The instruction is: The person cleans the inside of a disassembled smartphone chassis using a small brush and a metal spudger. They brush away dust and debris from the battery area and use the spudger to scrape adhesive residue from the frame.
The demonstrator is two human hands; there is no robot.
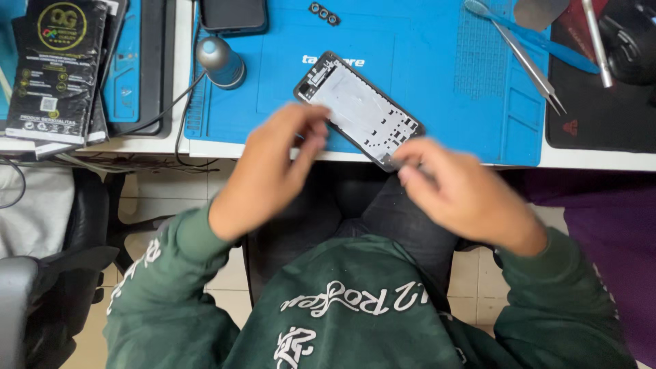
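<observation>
Your left hand (273, 164) sits just left of centre, fingers curled together, with the fingertips (316, 130) meeting the long left edge of the phone frame (359, 109). Motion blur hides whether they pinch the edge or only press against it.

Your right hand (465, 195) comes in from 4 o'clock, thumb and forefinger drawn together at the frame's lower corner, near the desk edge. The blur there is too heavy to confirm a firm pinch.

The phone frame lies on the blue work mat (437, 102), tilted, its camera end toward 10 o'clock and its lower end toward 4 o'clock, overhanging the mat's near edge. Its inner face is up, pale with dark cut-outs.

At 10 o'clock from the frame stands a round grey knob-shaped tool (220, 61) with a cable. At 12 o'clock a dark phone (232, 14) rests on the mat's far edge. Toward 2 o'clock lie metal tweezers (529, 65) and a blue plastic pry tool (540, 41), crossing. Black flat packets (58, 68) are stacked at far 9 o'clock.
</observation>
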